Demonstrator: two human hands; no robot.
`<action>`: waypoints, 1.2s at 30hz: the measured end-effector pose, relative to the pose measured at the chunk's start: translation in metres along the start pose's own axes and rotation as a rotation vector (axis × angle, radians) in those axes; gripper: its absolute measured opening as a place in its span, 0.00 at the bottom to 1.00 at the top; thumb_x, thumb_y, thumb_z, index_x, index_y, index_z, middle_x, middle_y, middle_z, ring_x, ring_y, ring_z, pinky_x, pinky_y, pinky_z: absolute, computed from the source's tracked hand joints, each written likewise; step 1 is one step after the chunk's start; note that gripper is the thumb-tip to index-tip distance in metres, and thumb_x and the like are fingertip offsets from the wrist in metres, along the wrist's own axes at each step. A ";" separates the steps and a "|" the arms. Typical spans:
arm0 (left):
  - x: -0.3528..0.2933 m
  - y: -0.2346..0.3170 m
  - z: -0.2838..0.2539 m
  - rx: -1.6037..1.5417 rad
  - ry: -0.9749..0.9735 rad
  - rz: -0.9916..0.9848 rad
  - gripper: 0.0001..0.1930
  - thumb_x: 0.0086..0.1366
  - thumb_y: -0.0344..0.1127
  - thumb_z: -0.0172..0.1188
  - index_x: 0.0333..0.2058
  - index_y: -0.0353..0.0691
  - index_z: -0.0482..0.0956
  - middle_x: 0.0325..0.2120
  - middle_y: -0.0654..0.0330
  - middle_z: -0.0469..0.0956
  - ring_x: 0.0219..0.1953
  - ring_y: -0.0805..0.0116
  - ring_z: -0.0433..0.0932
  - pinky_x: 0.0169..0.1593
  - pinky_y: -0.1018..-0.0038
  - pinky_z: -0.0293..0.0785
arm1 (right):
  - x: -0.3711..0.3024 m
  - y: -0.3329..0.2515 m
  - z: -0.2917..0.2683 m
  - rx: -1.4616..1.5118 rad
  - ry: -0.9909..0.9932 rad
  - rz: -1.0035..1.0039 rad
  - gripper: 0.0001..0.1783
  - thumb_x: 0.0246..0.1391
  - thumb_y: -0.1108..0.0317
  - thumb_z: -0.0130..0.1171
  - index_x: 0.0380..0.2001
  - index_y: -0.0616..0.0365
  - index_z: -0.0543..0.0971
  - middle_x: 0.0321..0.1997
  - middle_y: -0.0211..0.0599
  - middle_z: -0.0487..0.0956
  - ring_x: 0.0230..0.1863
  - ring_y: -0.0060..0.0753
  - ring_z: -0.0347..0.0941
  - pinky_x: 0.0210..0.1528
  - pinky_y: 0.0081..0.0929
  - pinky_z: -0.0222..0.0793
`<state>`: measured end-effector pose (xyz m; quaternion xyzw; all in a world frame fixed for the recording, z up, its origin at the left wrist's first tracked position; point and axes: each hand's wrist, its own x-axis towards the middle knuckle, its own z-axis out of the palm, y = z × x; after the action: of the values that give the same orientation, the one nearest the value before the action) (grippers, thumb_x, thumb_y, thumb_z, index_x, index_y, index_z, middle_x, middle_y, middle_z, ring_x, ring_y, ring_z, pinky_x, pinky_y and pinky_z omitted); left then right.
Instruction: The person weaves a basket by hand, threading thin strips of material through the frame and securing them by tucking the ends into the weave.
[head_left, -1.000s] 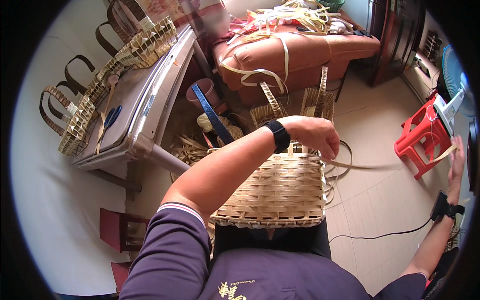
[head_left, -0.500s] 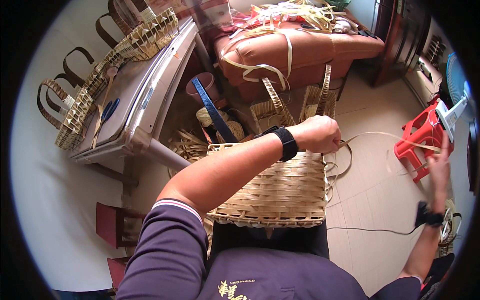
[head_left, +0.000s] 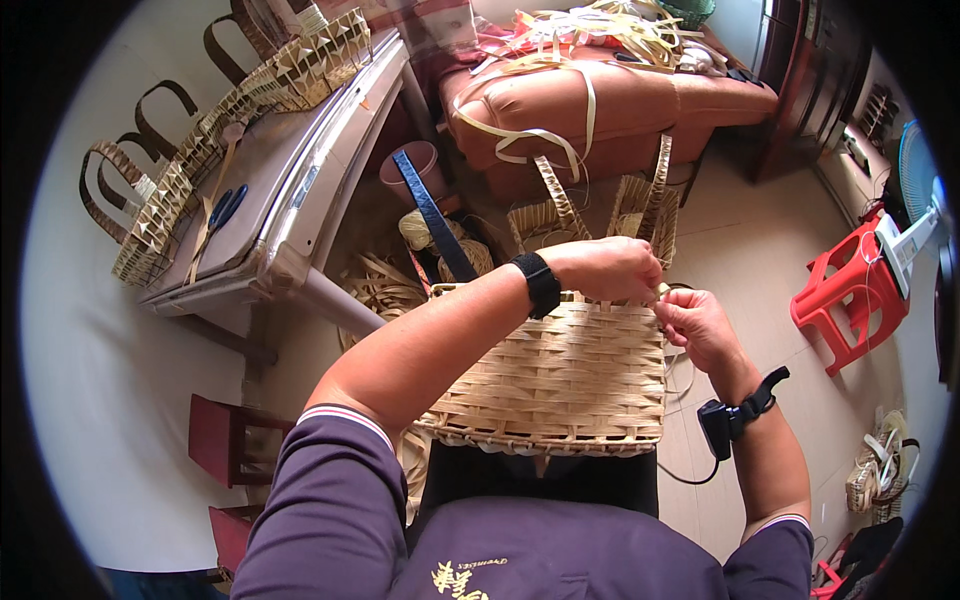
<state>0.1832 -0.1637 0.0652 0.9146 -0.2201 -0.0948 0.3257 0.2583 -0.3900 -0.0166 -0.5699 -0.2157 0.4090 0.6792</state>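
Observation:
A pale woven basket (head_left: 555, 375) rests on my lap with its broad side facing up. My left hand (head_left: 622, 268) reaches across its far edge to the far right corner, fingers pinched together. Close beside it, at the same corner, my right hand (head_left: 702, 328) has its thumb and fingers closed. Between the two hands shows a short bit of pale flat weaving strip (head_left: 663, 290); both hands seem to grip it. Its remaining length is mostly hidden, though thin loops hang below the right hand.
Small striped baskets (head_left: 642, 215) with upright handles stand beyond, beside a blue strap (head_left: 434, 215). On the left, a table (head_left: 300, 165) holds scissors (head_left: 228, 207) and handled baskets. Loose strips (head_left: 600, 35) lie on a brown sofa (head_left: 620, 110). A red stool (head_left: 850, 295) stands right.
My right hand has come in from the far right, where it held the strip stretched out, to the basket corner. My left hand has shifted slightly left.

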 end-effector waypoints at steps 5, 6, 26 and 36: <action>-0.014 -0.008 0.000 -0.061 -0.093 -0.198 0.13 0.67 0.42 0.66 0.40 0.37 0.83 0.42 0.51 0.79 0.39 0.57 0.83 0.41 0.65 0.81 | 0.000 -0.005 0.032 -0.149 0.208 -0.008 0.06 0.56 0.70 0.69 0.33 0.60 0.81 0.28 0.23 0.81 0.24 0.09 0.70 0.25 0.11 0.63; -0.015 -0.011 0.005 -0.038 0.026 -0.169 0.13 0.66 0.42 0.67 0.40 0.38 0.82 0.42 0.52 0.79 0.39 0.57 0.83 0.43 0.64 0.81 | 0.000 0.000 0.037 -0.172 0.257 -0.021 0.06 0.54 0.72 0.68 0.33 0.61 0.80 0.28 0.24 0.81 0.25 0.10 0.70 0.27 0.13 0.64; -0.025 0.003 0.037 0.403 0.156 -0.013 0.14 0.59 0.32 0.59 0.41 0.49 0.89 0.35 0.55 0.75 0.45 0.55 0.77 0.48 0.59 0.72 | 0.006 0.010 0.002 0.281 0.008 0.105 0.09 0.61 0.70 0.68 0.43 0.60 0.84 0.33 0.23 0.82 0.28 0.12 0.73 0.32 0.13 0.69; -0.022 -0.003 0.041 0.239 0.242 0.031 0.17 0.55 0.27 0.60 0.42 0.44 0.90 0.31 0.51 0.75 0.40 0.50 0.78 0.46 0.59 0.76 | 0.007 0.015 -0.010 0.347 -0.093 0.097 0.10 0.60 0.73 0.67 0.44 0.62 0.84 0.33 0.23 0.81 0.27 0.12 0.70 0.31 0.11 0.66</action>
<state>0.1523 -0.1741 0.0320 0.9480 -0.2032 0.0478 0.2403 0.2651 -0.3904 -0.0347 -0.4344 -0.1455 0.4982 0.7362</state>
